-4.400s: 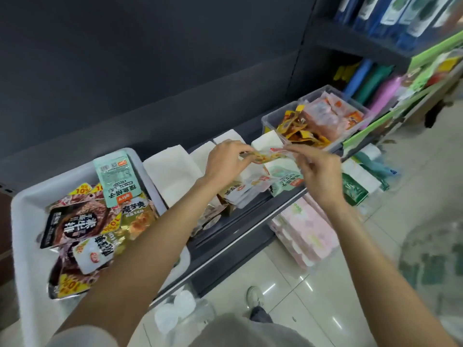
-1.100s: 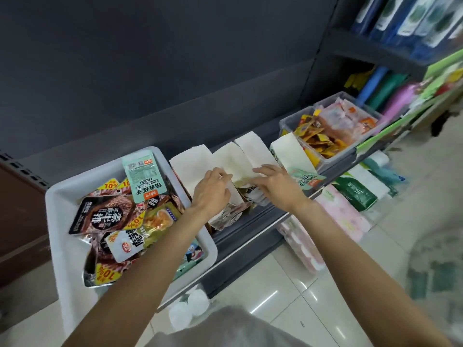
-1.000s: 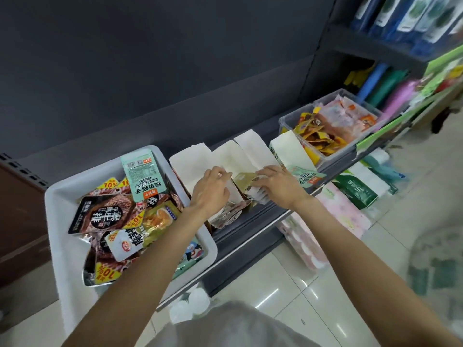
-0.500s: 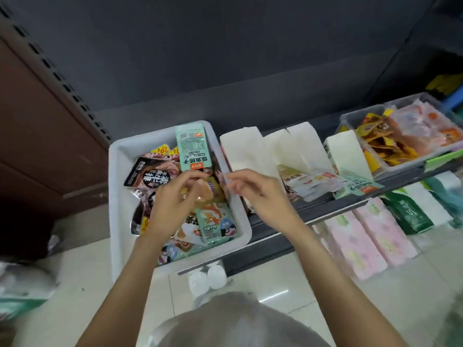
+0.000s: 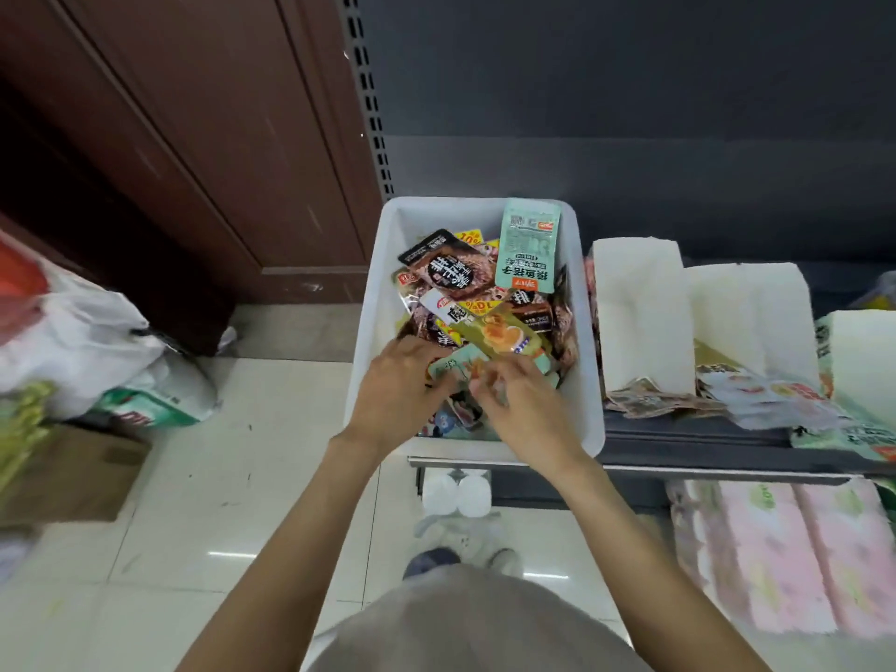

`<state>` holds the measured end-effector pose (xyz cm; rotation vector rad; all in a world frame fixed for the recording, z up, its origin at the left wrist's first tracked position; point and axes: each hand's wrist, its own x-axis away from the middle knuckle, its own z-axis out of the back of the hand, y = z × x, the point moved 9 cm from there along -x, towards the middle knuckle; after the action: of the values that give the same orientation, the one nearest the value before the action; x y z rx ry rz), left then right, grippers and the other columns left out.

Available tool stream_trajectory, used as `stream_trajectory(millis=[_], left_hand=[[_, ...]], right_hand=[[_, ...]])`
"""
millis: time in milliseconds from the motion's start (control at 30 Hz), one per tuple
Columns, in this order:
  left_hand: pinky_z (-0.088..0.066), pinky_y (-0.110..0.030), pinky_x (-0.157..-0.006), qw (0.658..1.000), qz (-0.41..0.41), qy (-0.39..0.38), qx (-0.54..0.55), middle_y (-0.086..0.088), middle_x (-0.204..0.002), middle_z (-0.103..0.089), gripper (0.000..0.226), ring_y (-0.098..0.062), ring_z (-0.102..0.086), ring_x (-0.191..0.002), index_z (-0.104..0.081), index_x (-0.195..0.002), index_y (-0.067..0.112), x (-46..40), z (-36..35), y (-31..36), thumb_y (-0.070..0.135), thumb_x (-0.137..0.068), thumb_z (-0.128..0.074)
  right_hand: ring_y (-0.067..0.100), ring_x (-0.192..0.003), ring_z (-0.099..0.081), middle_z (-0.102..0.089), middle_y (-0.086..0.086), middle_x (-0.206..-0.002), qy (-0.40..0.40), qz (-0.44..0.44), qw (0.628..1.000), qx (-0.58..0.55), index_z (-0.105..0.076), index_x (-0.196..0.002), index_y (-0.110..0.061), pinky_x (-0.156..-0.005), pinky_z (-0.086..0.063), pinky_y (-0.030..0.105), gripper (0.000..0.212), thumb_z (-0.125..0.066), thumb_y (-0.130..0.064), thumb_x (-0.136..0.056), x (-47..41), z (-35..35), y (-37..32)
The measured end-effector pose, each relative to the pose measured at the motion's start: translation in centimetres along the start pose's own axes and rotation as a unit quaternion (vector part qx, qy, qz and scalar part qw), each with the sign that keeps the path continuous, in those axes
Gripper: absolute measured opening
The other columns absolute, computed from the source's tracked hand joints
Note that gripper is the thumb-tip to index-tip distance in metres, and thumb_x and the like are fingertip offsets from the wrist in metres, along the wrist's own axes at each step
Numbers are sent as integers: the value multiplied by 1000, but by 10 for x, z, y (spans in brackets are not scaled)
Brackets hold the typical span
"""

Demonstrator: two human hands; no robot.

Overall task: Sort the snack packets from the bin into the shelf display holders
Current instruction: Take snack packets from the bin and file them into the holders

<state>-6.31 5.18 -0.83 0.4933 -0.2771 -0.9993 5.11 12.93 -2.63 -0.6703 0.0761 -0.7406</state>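
Both hands are low in the near end of the white bin [image 5: 373, 303], over the snack packets [image 5: 485, 303]. Left hand [image 5: 402, 385] has its fingers curled down onto a pale green packet [image 5: 451, 368]; right hand [image 5: 523, 405] is curled at that packet's other edge. Motion blur, so I cannot tell if either hand really pinches it or only touches it.

The rest of the packets sit heaped in the bin; a mint-green one [image 5: 526, 249] stands against the far wall. White display holders [image 5: 640, 312] are just right of the bin on the shelf [image 5: 703, 458], with packets already poking out of their fronts.

Risks, as a judgement: the slick overlapping film could drag a neighbouring packet, like the yellow-green one [image 5: 504, 334], up with the pick and over the rim; a thin pinch could slip; and similar green designs could be sorted into the wrong holder.

Around: pink wrapped packs [image 5: 776, 550] under the shelf, plastic bags [image 5: 82, 341] on the floor at left, brown cabinet [image 5: 194, 138] beyond. The bin's right wall stands between the pile and the holders.
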Motion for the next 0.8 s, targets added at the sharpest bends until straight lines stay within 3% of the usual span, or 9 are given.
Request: stream_trajectory(millis=[67,200,333,433,533,600,700,800], left_hand=[[-44,-33,-90,1000,18,-7,-9,-5,-109,-62,35,-24,-55,-104,-67,-110,18,0,-3,-2,37,-80,-69],[-43,-34,-91,995,57,-63,-43,-6,-120,-49,64,-24,-46,-115,-49,-130,19,0,-25,-3,44,-75,-72],[-38,-32,-98,993,49,-51,-94,-4,-126,-43,69,-21,-38,-121,-45,-134,22,-6,-21,1,49,-76,-70],[-38,-32,-100,991,55,-70,-99,0,-130,-43,67,-19,-38,-123,-45,-135,27,-8,-19,-3,48,-77,-70],[-39,-32,-101,991,57,-83,-85,1,-129,-45,64,-18,-40,-123,-48,-133,28,-8,-20,-5,47,-77,-71],[-41,-34,-98,994,68,-79,-40,0,-123,-51,54,-18,-46,-118,-54,-128,29,-11,-20,-9,45,-79,-69],[-46,-33,-91,990,116,-68,50,1,-113,-62,44,-19,-58,-106,-58,-124,24,-14,-13,-17,48,-88,-56],[-45,-22,-85,946,194,-59,251,7,-108,-64,45,-10,-60,-102,-56,-127,19,-9,0,-15,47,-93,-47]], right_hand=[[21,-116,-51,-48,6,-130,3,28,999,-17,-65,-115,-7,-93,-37,24,28,-48,-20,-98,1,-3,-6],[19,-112,-52,-52,4,-124,19,43,997,-54,-66,-114,-6,-90,-34,15,25,-52,-8,-94,-4,1,-5],[25,-106,-55,-52,8,-122,50,29,998,36,-56,-124,-14,-81,-45,33,30,-49,-25,-96,-19,13,2],[29,-110,-50,-54,12,-120,91,18,983,160,-52,-129,-14,-91,-43,36,45,-47,-44,-96,-46,26,-2],[35,-117,-45,-45,19,-129,18,-41,984,175,-40,-135,-8,-94,-42,41,69,-57,-55,-87,-74,18,-3],[32,-112,-52,-47,16,-126,-27,-63,991,119,-38,-134,-7,-85,-45,37,72,-64,-51,-83,-79,12,-3],[16,-99,-57,-59,4,-114,-31,-83,993,-83,-49,-126,-9,-79,-42,25,51,-68,-33,-86,-68,16,4],[20,-106,-61,-64,8,-117,4,-144,920,-364,-60,-118,-9,-93,-47,32,31,-66,-15,-88,-41,20,19]])
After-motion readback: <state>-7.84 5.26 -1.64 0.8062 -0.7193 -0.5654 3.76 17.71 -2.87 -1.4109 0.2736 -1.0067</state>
